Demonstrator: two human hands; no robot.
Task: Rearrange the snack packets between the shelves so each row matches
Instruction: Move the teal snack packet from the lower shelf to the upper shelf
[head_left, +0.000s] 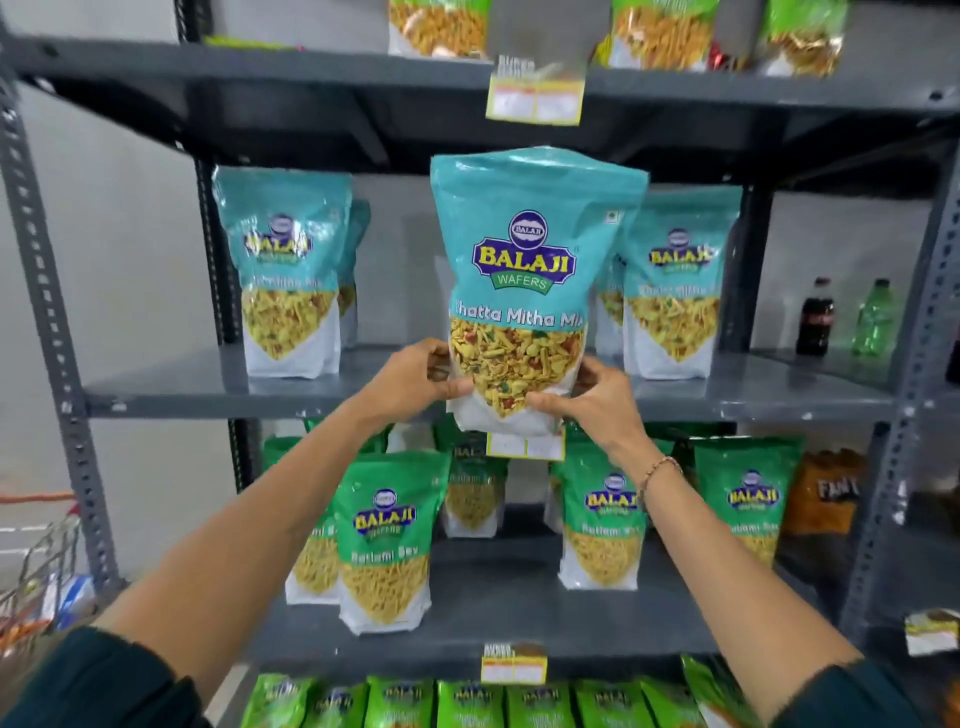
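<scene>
Teal packet held up before its matching row

Teal packets (291, 270) stand at the left of the middle shelf (208, 384). Left hand (415, 379) and right hand (592, 395) each grasp a lower corner of the teal Khatta Mitha packet (519, 270), fingers clenched on it, upright in front of the gap. More teal packets (675, 280) stand right. Held so low, the top-heavy packet could tip, or knock its neighbours.

Two hands (415, 376), two bottles (815, 318)
</scene>
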